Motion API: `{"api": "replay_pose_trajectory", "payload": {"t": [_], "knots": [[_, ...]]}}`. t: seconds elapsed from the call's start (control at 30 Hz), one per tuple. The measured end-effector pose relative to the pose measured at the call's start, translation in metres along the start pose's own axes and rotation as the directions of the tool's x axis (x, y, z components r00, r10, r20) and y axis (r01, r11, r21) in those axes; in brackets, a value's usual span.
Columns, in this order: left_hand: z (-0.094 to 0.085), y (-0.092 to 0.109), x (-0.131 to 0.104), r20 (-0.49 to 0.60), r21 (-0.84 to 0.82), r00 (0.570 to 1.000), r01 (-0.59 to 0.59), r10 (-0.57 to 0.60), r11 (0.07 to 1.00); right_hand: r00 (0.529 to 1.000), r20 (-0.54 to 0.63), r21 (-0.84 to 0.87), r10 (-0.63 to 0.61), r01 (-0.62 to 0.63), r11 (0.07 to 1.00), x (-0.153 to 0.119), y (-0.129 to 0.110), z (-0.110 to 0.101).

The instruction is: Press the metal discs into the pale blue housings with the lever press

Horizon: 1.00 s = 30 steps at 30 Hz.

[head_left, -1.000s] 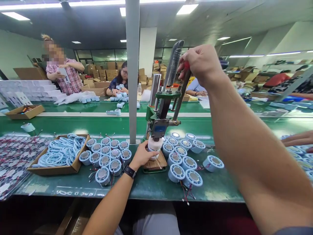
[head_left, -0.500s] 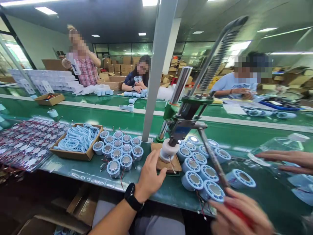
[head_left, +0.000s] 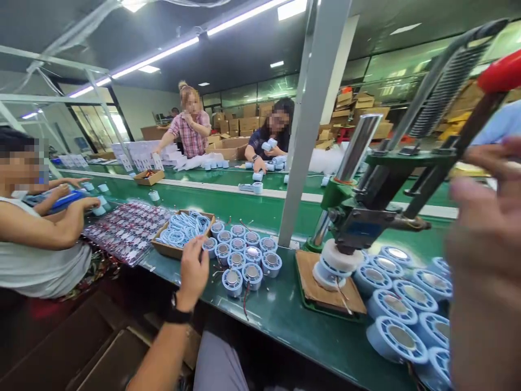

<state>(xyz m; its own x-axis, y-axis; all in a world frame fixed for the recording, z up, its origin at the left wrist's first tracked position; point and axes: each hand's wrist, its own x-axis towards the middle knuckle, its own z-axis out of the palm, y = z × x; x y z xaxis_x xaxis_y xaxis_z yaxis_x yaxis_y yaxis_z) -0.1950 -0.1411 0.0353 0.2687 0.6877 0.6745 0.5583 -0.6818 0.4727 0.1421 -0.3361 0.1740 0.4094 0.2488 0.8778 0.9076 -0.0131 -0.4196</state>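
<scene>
My left hand [head_left: 194, 271], with a black band on its wrist, reaches over the right front corner of a cardboard box of light-blue rings [head_left: 185, 228]. Its fingers are apart and I see nothing in them. My right hand [head_left: 484, 217] is large and blurred at the right edge, below the raised red handle [head_left: 502, 73] of a hand-lever press [head_left: 362, 217]. It looks apart from the handle. Under the press's white pad [head_left: 341, 255] sits a round light-blue part [head_left: 330, 274] with wires, on a brown board [head_left: 309, 279].
Round blue parts with silver discs stand in groups, left [head_left: 237, 260] and right [head_left: 396, 336] of the press. A grey post [head_left: 309, 130] rises behind the bench. Wired boards [head_left: 130, 228] lie at left beside a seated co-worker [head_left: 36, 228]. Other people work across the green belt.
My left hand has left the pressed part and moved left to the ring box. The lever has swung up from low to high, and my right hand has risen. The view has turned left.
</scene>
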Motion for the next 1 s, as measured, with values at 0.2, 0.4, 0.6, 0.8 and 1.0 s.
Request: {"api": "replay_pose_trajectory", "payload": {"t": [0.2, 0.4, 0.6, 0.8, 1.0], "knots": [[-0.023, -0.059, 0.088, 0.256, 0.462, 0.944, 0.071, -0.21, 0.884, 0.87, 0.013, 0.162, 0.493, -0.488, 0.858, -0.145, 0.012, 0.048], [-0.01, -0.053, 0.094, 0.261, 0.513, 0.946, 0.033, -0.193, 0.858, 0.748, 0.144, -0.019, 0.648, -0.653, 0.757, -0.165, 0.026, 0.066], [-0.016, -0.046, 0.099, 0.116, 0.423, 0.988, 0.041, -0.099, 0.905, 0.782, 0.068, 0.096, 0.619, -0.623, 0.776, -0.168, 0.022, 0.069], [-0.001, 0.011, 0.051, 0.078, 0.195, 0.987, -0.156, 0.144, 0.968, 0.831, 0.027, 0.02, 0.556, -0.556, 0.831, -0.169, 0.01, 0.063], [0.039, 0.077, -0.074, 0.376, -0.357, 0.677, -0.524, 0.633, 0.773, 0.892, -0.049, -0.224, 0.449, -0.448, 0.866, -0.199, -0.02, -0.022]]}}
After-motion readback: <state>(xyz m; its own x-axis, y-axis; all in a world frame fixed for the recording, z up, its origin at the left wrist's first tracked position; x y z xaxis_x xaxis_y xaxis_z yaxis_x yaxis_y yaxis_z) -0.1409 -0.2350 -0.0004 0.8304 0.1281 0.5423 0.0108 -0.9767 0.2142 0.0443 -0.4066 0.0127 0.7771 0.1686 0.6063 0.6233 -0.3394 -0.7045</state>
